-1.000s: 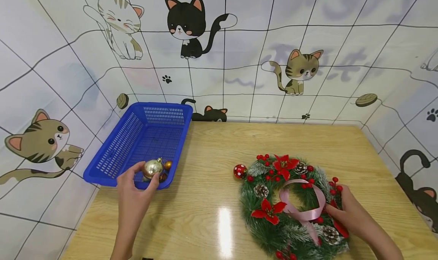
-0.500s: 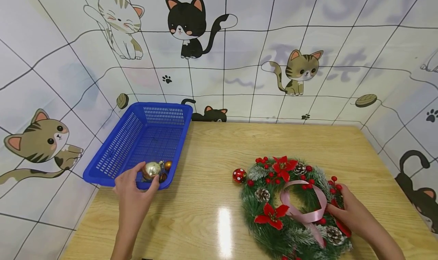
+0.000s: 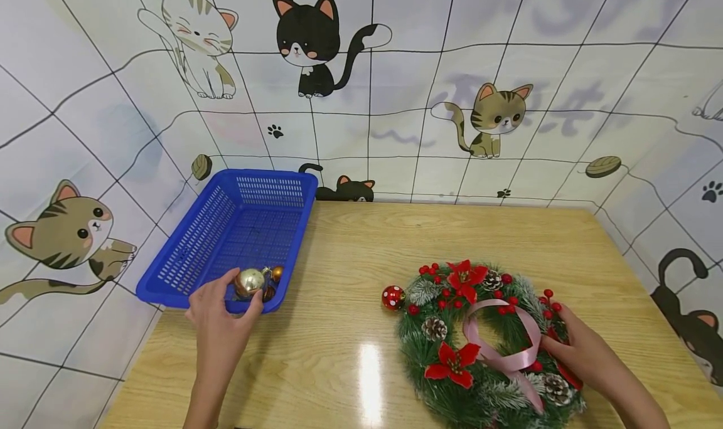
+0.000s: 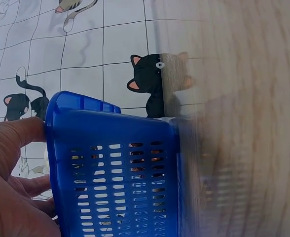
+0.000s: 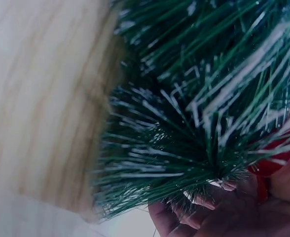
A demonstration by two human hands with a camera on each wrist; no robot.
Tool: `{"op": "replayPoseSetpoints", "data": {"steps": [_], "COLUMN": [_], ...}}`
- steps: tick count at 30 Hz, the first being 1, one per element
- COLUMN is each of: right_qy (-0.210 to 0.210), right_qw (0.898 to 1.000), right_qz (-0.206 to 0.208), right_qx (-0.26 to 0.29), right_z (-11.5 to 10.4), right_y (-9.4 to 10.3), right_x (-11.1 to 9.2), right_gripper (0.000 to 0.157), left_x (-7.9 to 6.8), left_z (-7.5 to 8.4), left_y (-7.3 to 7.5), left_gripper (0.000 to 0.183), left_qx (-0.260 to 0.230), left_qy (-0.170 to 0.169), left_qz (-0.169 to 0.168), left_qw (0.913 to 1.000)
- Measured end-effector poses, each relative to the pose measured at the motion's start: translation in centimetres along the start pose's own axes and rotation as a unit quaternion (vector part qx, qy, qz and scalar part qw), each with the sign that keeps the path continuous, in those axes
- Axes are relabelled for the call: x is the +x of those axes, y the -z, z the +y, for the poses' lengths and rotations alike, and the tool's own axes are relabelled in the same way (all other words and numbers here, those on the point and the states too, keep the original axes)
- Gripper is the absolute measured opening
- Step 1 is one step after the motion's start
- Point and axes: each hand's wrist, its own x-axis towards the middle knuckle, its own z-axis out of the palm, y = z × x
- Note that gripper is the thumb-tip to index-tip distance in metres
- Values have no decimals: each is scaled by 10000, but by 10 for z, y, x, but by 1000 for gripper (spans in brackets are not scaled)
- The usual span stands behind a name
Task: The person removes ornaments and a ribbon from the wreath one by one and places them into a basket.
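Observation:
In the head view my left hand (image 3: 217, 307) reaches over the near rim of the blue plastic basket (image 3: 307, 222), pinching a shiny gold ball ornament (image 3: 250, 281) between thumb and fingers. A smaller orange-gold ball (image 3: 277, 272) lies beside it in the basket corner. The left wrist view has the hand (image 4: 17, 173) against the basket's slotted wall (image 4: 110, 133). On the right, my right hand (image 3: 582, 350) grips the outer edge of a green Christmas wreath (image 3: 418, 354) with red poinsettias, pinecones and berries. A pink ribbon (image 3: 508, 360) lies across its middle. Green bristles hide most fingers in the right wrist view.
A red ball with white dots (image 3: 392, 298) sits at the wreath's left edge. The wooden table (image 3: 350, 253) meets a wall (image 3: 407, 84) printed with cartoon cats along its back. The basket stands at the table's left side, by the left wall.
The wreath has turned a little counterclockwise, its dotted ball moving down and its lower poinsettia right. My left hand and the gold ball have sunk slightly lower into the basket.

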Motion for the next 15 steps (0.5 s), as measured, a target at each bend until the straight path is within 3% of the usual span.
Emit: {"op": "replayPoseSetpoints", "data": {"steps": [7, 15], "right_qy": [-32, 154], "right_qw": [9997, 9987], "right_qz": [-109, 26], "right_qx": [202, 482], "right_z": [-1, -1], "right_y": [1, 1], "right_x": [0, 0], "right_gripper": [86, 72], "left_x": [0, 1], "left_z": [1, 3], "left_y": [1, 2], "left_gripper": [52, 50], "left_qx": [-11, 13], "left_qy": [111, 125], "left_qz": [-79, -120], "left_qw": [9999, 9998]}}
